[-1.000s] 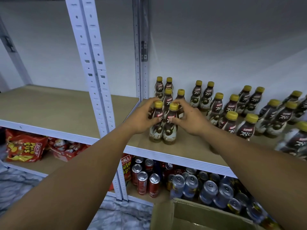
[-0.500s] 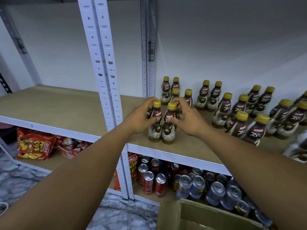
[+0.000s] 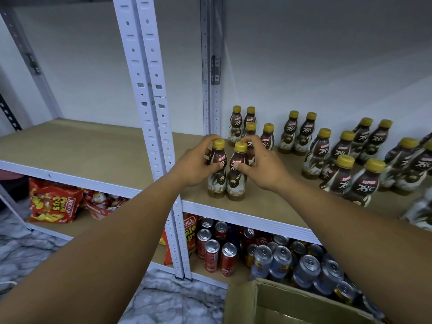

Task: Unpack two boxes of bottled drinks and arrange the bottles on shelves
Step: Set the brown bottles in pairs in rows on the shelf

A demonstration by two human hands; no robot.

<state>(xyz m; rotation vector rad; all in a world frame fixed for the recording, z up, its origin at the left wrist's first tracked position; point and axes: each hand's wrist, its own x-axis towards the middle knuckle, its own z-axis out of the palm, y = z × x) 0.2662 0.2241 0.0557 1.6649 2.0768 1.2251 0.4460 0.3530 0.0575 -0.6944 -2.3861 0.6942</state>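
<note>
Your left hand (image 3: 196, 163) curls round the left bottle (image 3: 217, 183) and your right hand (image 3: 261, 164) clasps the right bottle (image 3: 235, 185). Both bottles stand upright and touching at the middle of the frame, near the front edge of the wooden shelf (image 3: 245, 215). More yellow-capped bottles (image 3: 325, 150) (mostly in pairs) stand behind them and off to the right. Drink cans (image 3: 280, 260) crowd the lower shelf, and an open cardboard box (image 3: 280, 305) shows at the bottom right.

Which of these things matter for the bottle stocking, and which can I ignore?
Job: left hand gripping left front bottle; right hand gripping right front bottle; shelved bottles; shelf; cardboard box.
Just lying about: snack bags; cans below.
</note>
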